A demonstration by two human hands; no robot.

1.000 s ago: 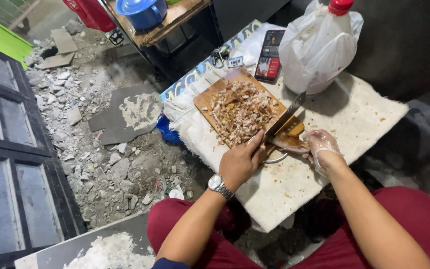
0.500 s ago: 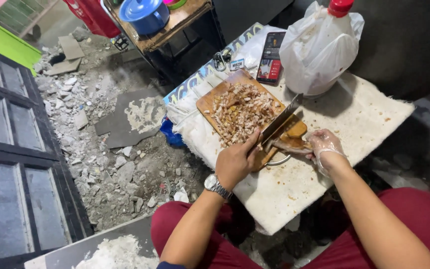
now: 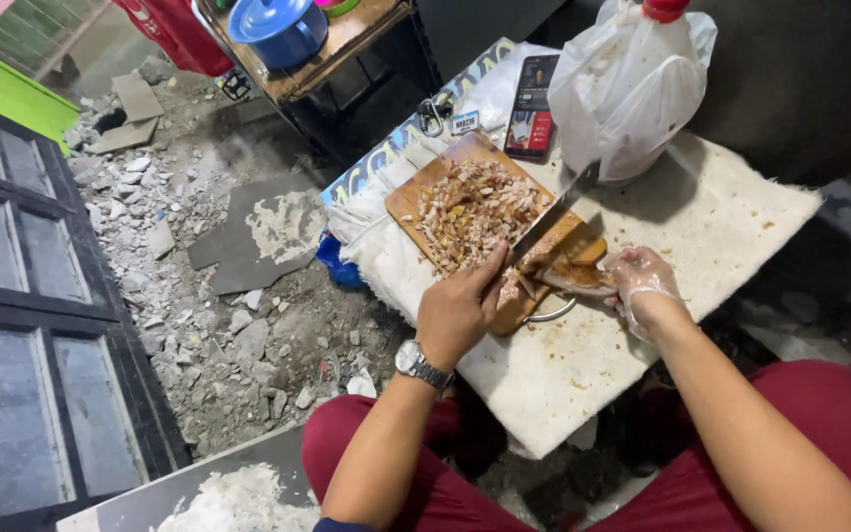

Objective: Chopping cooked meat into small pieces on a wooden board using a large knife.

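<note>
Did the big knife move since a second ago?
Yes. The long steel knife in the left hand has tipped up: its point now reaches the white plastic bag, farther up the wooden chopping board.

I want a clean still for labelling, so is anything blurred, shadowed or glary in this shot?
Head view: long steel knife blade slightly motion-smeared; white plastic bag casts a soft shadow on the pale table cover; top right corner falls dark; no harsh glare.

Since a second ago the knife (image 3: 552, 217) has been tilted up more steeply (its tip now raised towards the white bag (image 3: 622, 89)), and the left hand (image 3: 460, 310) has been shifted slightly along the cutting board (image 3: 416, 197).
</note>
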